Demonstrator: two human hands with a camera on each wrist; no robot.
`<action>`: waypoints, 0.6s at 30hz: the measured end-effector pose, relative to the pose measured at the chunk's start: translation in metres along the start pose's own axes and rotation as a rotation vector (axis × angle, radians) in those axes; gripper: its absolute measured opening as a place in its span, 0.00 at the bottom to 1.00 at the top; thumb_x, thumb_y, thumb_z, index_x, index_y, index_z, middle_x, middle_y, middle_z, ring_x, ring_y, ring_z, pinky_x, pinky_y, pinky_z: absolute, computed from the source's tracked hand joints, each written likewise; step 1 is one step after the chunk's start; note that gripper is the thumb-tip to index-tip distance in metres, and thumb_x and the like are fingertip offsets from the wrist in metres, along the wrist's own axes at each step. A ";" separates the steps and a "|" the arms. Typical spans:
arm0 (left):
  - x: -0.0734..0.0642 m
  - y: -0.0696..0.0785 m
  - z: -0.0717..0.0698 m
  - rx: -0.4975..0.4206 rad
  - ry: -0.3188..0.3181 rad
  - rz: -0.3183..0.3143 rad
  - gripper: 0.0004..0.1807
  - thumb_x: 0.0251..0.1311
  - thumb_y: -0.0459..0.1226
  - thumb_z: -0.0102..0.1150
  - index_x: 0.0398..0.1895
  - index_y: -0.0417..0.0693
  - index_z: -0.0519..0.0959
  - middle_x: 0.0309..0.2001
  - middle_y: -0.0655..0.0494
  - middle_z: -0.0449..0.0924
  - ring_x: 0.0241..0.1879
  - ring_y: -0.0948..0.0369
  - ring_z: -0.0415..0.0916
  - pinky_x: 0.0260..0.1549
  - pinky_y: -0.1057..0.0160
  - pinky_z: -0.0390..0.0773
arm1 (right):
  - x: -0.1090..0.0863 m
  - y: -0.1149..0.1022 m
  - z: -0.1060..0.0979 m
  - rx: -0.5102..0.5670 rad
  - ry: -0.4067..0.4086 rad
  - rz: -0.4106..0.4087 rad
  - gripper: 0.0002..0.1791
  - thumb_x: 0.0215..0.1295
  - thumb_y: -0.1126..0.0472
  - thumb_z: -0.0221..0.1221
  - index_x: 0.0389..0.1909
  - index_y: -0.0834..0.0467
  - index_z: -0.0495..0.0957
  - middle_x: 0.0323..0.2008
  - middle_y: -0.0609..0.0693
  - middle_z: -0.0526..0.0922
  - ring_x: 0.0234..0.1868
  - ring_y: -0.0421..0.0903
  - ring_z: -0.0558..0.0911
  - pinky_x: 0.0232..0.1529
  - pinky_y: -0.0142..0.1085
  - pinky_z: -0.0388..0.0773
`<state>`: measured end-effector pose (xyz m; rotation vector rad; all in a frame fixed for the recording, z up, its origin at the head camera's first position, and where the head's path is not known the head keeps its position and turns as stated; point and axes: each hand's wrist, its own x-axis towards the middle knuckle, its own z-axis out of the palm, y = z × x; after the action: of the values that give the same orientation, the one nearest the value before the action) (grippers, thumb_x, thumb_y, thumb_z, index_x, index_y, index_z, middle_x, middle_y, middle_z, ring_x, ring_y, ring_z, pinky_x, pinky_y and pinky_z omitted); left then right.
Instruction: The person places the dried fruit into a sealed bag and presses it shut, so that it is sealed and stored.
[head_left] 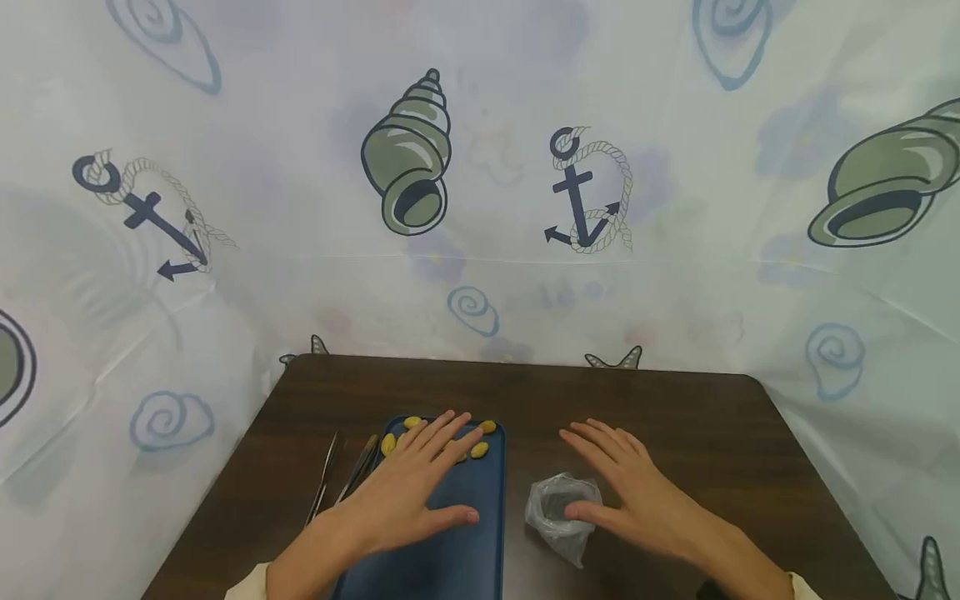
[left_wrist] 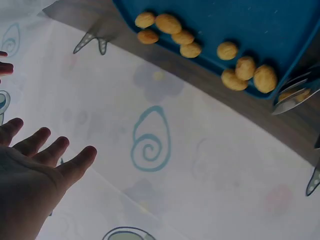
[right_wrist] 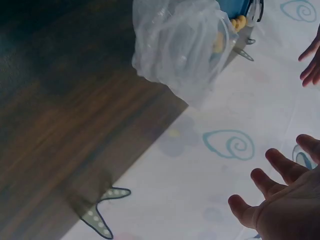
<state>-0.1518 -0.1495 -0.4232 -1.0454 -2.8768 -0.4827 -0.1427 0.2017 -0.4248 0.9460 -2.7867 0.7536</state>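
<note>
In the head view my left hand (head_left: 408, 492) hovers over the blue tray (head_left: 468, 542), fingers straight and spread, holding nothing. It hides part of the tray and some of the small yellow oval pieces (head_left: 479, 450) along its far end; several of these pieces (left_wrist: 168, 23) show on the tray in the left wrist view. To the right, my right hand (head_left: 637, 492) is raised with fingers extended, also holding nothing. Its thumb overlaps the clear plastic bag (head_left: 568, 543), which stands with its mouth open beside the tray. Whether thumb and bag touch, I cannot tell.
Left of the tray lie a slim metal utensil (head_left: 324, 479) and another long utensil (head_left: 358, 468), partly behind my left forearm. Everything sits on a dark wooden table (head_left: 675, 417). Behind it hangs a white cloth (head_left: 510, 192) printed with shells and anchors.
</note>
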 end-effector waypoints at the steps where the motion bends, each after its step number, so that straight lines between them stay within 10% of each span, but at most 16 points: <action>1: 0.000 -0.001 0.001 0.000 0.004 -0.005 0.52 0.63 0.73 0.50 0.84 0.75 0.40 0.85 0.66 0.36 0.85 0.55 0.38 0.78 0.37 0.50 | 0.000 0.001 0.000 0.005 0.000 0.006 0.46 0.66 0.35 0.63 0.81 0.37 0.54 0.79 0.45 0.61 0.81 0.56 0.56 0.73 0.65 0.50; 18: -0.011 -0.011 0.017 -0.018 0.052 -0.070 0.50 0.63 0.65 0.61 0.84 0.63 0.53 0.84 0.57 0.47 0.83 0.49 0.48 0.78 0.38 0.52 | -0.009 0.009 0.025 0.035 0.016 0.051 0.51 0.60 0.34 0.68 0.81 0.39 0.56 0.79 0.53 0.62 0.78 0.61 0.63 0.68 0.71 0.60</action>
<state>-0.1494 -0.1597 -0.4437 -0.9232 -2.8762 -0.5328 -0.1396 0.2008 -0.4522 0.8733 -2.8027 0.8157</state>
